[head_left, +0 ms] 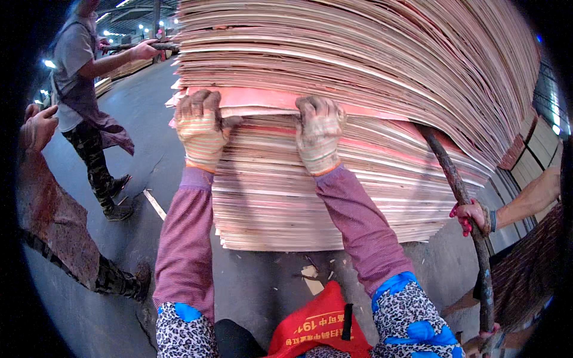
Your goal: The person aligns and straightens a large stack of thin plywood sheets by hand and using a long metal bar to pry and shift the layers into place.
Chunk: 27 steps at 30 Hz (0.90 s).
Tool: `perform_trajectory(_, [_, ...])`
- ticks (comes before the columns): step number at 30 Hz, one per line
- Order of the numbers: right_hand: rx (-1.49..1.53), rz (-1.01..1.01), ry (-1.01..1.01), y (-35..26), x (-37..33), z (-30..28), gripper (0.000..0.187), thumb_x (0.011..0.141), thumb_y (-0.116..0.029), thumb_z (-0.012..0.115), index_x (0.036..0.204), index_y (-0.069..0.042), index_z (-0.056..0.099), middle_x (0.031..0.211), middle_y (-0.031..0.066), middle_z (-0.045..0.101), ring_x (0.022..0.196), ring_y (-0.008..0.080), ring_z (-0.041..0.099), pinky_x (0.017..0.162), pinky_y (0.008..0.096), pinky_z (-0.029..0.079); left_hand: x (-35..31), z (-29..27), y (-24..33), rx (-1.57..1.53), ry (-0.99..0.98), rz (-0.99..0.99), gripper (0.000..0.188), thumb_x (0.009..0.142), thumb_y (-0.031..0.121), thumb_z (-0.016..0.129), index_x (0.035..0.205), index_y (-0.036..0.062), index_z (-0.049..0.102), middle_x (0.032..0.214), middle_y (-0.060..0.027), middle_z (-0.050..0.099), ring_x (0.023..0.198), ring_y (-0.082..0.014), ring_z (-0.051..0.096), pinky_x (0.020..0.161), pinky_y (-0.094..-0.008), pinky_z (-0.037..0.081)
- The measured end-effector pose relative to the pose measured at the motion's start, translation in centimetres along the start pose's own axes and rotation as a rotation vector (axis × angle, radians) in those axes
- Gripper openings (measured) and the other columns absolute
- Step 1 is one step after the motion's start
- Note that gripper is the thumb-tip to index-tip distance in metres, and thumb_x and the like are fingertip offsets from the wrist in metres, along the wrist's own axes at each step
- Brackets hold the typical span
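Observation:
A tall stack of thin wood veneer sheets (280, 203) fills the middle, its edges reddish and pale. My left hand (202, 128), in a dirty striped work glove, has its fingers curled over the edge of a pinkish veneer sheet (259, 100) at a gap in the stack. Beside it, my right hand (319, 128), gloved likewise, grips the same edge. Both arms reach forward, apart from each other. At the right, a long rough stick (456, 179) is wedged into the gap, and a co-worker's hand (471, 216) holds it.
Another person (89, 89) stands at far left holding a second bar (128, 46) against the stack. A further person (59, 221) is nearer on the left. Wood scraps (311, 279) lie on the grey floor (250, 280). A red apron (316, 325) hangs below my arms.

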State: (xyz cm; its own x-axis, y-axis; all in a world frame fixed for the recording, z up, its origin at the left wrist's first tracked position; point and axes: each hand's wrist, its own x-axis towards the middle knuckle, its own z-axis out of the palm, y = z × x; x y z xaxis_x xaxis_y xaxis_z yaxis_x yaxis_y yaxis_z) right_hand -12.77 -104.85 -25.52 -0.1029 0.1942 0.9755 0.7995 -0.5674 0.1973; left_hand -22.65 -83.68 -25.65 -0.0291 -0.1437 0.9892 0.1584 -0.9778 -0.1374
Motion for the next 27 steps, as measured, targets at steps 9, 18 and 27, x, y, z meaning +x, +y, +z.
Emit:
perform_trajectory(9, [-0.066,-0.091,-0.016,1.2,1.2,0.0,0.027,0.064,-0.013,0.065,0.089,-0.017,0.059,0.093,0.0018,0.056,0.092,0.0223,0.055,0.075,0.0414,0.04,0.9,0.9,-0.7,0.017,0.034,0.11,0.055,0.078,0.057,0.057,0.108,0.0114,0.059,0.101,-0.0082,0.059,0.098,-0.0304,0.054,0.088,-0.0446,0.038])
perform_trajectory(18, [0.281,0.019,0.171,2.3,2.8,-4.3,0.033,0.068,-0.013,0.073,0.099,-0.008,0.061,0.101,0.0101,0.059,0.098,0.0304,0.055,0.085,0.0443,0.042,2.1,-1.9,1.9,-0.096,-0.197,-0.142,0.02,0.08,0.019,0.063,0.097,0.0083,0.065,0.102,-0.0098,0.062,0.098,-0.03,0.056,0.088,-0.0417,0.041])
perform_trajectory(27, [0.188,-0.255,-0.189,1.0,2.4,-2.1,0.048,0.065,-0.016,0.075,0.109,-0.01,0.058,0.104,0.0094,0.058,0.096,0.0276,0.056,0.081,0.0418,0.044,0.8,-2.2,2.0,-0.15,-0.116,-0.111,0.029,0.076,0.022,0.066,0.101,0.0077,0.064,0.103,-0.0109,0.062,0.096,-0.0323,0.057,0.087,-0.0424,0.042])
